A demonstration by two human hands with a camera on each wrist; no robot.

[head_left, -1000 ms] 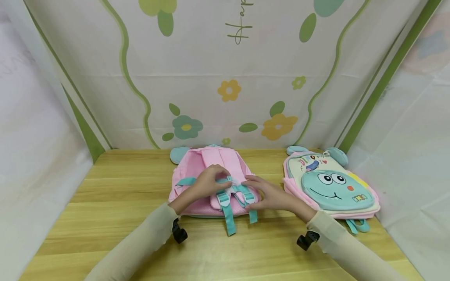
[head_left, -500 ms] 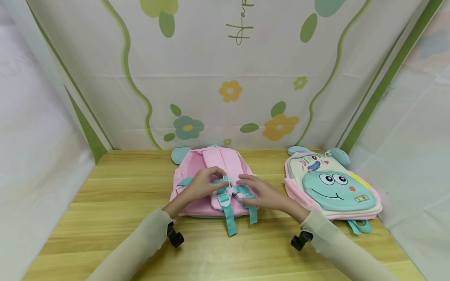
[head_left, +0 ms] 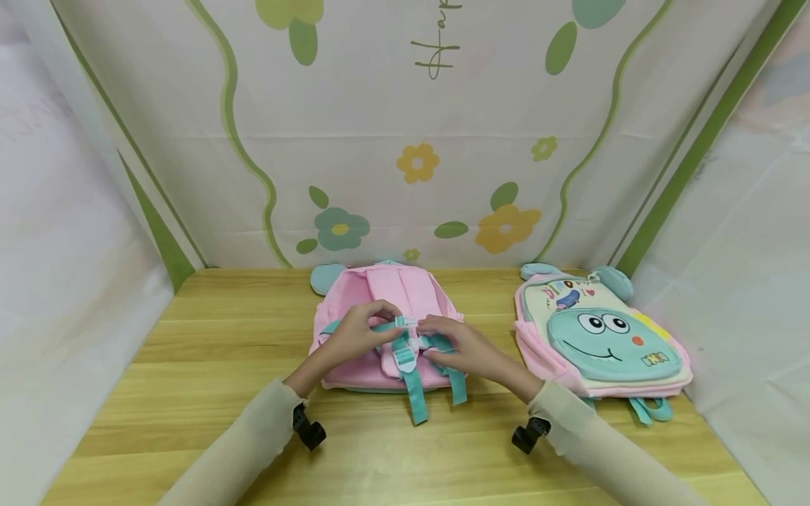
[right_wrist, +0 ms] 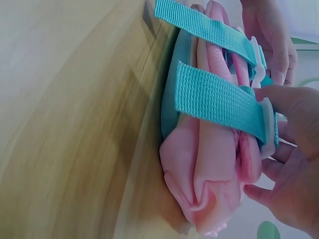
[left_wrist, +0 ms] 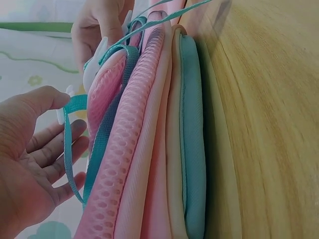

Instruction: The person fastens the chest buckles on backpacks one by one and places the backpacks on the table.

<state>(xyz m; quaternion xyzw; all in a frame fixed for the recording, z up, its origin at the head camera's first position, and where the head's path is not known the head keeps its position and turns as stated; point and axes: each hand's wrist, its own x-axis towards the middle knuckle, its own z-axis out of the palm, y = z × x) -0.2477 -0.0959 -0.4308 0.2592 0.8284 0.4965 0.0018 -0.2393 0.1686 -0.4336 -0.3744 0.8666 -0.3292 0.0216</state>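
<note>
A pink backpack lies on the table with its padded shoulder straps upward. At its middle, my left hand pinches a teal strap by its white buckle end between thumb and forefinger. The other left fingers spread behind that strap in the left wrist view. Just to the right, my right hand has thumb and fingers around another white buckle piece on a teal strap. Whether the two pieces touch is unclear. White sliders with loose teal strap tails hang below the hands.
A second backpack with a smiling face lies front-up at the right. Both sit on a wooden table, against a flowered fabric wall. Black wrist cameras hang under both sleeves.
Both hands have shifted slightly left over the backpack. The right fingers have closed in around the white buckle piece, which shows more plainly now. The backpacks stay in place.
</note>
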